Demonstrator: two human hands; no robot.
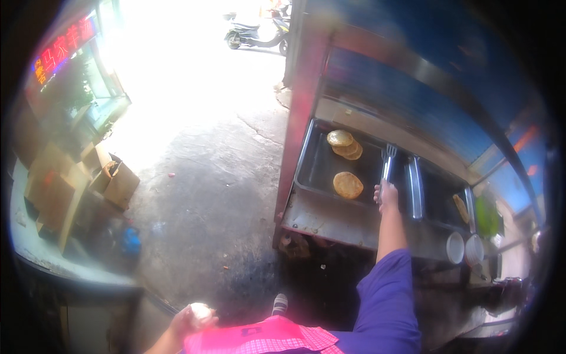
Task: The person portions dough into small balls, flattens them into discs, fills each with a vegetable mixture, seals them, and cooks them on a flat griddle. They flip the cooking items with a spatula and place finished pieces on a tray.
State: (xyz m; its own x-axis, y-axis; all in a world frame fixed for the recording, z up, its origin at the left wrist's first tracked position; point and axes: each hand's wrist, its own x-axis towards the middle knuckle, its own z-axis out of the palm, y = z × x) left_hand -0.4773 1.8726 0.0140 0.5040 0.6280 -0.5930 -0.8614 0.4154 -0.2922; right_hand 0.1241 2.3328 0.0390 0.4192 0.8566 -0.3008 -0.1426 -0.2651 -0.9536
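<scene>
My right hand (pixel 388 194) is closed around the handles of metal serving tongs (pixel 388 161), whose slotted end points away over the tray. A metal tray (pixel 325 166) lies below and to the left of the tongs. On it, one golden flatbread (pixel 348 185) lies alone near the front, and a small overlapping pile of flatbreads (pixel 340 138) lies towards the back. Nothing is between the tongs' tips that I can make out. Low at the left, near the pink apron (pixel 265 336), my left hand (pixel 194 316) holds a white item (pixel 201 311), too bright to name.
Another dark tray (pixel 437 190) on the right holds a flatbread (pixel 460 208) at its edge. White bowls (pixel 455 248) are by the stall's front. A glass-and-metal cover (pixel 420 71) arches above the trays. Cardboard boxes (pixel 121 183) are at the left, and a scooter (pixel 258 34) is parked outside.
</scene>
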